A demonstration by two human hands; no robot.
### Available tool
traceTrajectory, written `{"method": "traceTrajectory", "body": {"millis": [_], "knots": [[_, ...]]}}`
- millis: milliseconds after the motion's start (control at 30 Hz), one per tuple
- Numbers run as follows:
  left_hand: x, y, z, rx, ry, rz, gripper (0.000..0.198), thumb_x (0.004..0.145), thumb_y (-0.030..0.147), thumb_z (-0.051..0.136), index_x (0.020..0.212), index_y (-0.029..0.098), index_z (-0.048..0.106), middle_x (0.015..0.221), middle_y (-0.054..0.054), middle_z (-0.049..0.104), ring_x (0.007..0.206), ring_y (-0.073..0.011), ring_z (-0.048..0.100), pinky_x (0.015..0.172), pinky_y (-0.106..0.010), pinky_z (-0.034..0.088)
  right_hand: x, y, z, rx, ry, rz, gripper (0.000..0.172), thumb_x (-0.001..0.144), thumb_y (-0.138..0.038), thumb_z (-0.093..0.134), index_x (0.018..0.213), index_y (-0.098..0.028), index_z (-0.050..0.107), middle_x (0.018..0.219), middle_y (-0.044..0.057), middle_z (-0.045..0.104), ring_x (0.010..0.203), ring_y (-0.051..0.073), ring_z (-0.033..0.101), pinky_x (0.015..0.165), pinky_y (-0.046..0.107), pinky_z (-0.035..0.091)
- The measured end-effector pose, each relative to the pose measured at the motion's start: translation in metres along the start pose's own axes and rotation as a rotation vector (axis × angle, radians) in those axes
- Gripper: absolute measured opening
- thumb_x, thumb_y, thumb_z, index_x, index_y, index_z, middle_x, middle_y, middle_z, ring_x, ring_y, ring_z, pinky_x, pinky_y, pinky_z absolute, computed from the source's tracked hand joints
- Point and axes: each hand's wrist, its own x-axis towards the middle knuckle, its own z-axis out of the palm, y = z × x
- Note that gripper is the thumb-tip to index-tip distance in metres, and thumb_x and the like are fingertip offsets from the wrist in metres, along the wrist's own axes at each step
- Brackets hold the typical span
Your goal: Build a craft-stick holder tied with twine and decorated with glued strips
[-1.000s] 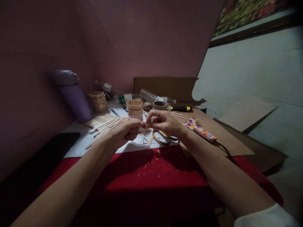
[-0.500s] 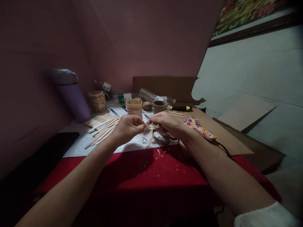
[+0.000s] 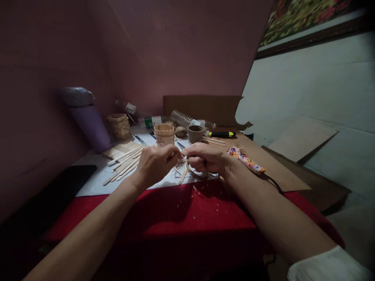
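My left hand (image 3: 156,162) is closed, its thumb and fingers pinched at the tips. My right hand (image 3: 205,157) is curled in a pinch too, its fingertips meeting the left's. What sits between them is too small and covered to make out. Below the right hand lie scissors (image 3: 191,170) with brass-coloured handles, partly hidden by it. A short flat wooden stick (image 3: 183,176) and wood scraps lie under the hands on white paper (image 3: 164,180). Left of my left hand is a pile of craft sticks (image 3: 124,166). A scalloped wooden cup (image 3: 164,134) stands just behind the hands.
A grey-brown cup (image 3: 195,134), a ball of twine (image 3: 181,132), a yellow-black cutter (image 3: 222,134) and plastic bottles (image 3: 186,118) stand or lie behind. A flower-patterned wrapped tool (image 3: 246,160) with a cord is at right. Purple roll (image 3: 90,127) and another wooden cup (image 3: 119,127) at left.
Both hands have turned and curled more tightly, their fingertips now meeting. The right hand covers more of the scissors. The thin pale strip seen between the fingers before is hidden now.
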Motion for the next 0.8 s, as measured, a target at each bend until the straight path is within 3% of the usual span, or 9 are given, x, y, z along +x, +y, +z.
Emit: {"method": "traceTrajectory", "body": {"millis": [200,433,800], "knots": [[-0.001,-0.002,0.001,0.107,0.018,0.084,0.021,0.085,0.026,0.053,0.074,0.017,0.068,0.053,0.0,0.063,0.043,-0.0095,0.049,0.047,-0.023,0.029,-0.002,-0.001,0.0,0.006,-0.001,0.0,0.022,0.083,-0.02,0.051,0.062,-0.017,0.045,0.038,-0.012,0.027,0.035,0.003,0.011,0.03,0.012,0.016],[0.001,0.002,-0.006,0.263,0.042,0.318,0.026,0.09,0.025,0.049,0.07,0.016,0.062,0.05,0.002,0.057,0.045,-0.0106,0.05,0.049,-0.026,0.027,-0.001,0.001,-0.004,0.051,-0.122,0.002,0.027,0.084,-0.025,0.054,0.06,-0.016,0.046,0.036,-0.011,0.029,0.032,0.002,0.013,0.029,0.011,0.019],[0.001,0.005,-0.01,0.309,0.024,0.371,0.021,0.089,0.021,0.05,0.072,0.016,0.063,0.05,0.002,0.057,0.046,-0.0123,0.049,0.048,-0.028,0.026,-0.004,0.0,-0.006,0.018,-0.066,0.006,0.017,0.078,-0.024,0.063,0.074,-0.016,0.048,0.038,-0.014,0.03,0.033,0.002,0.012,0.029,0.011,0.017]]}}
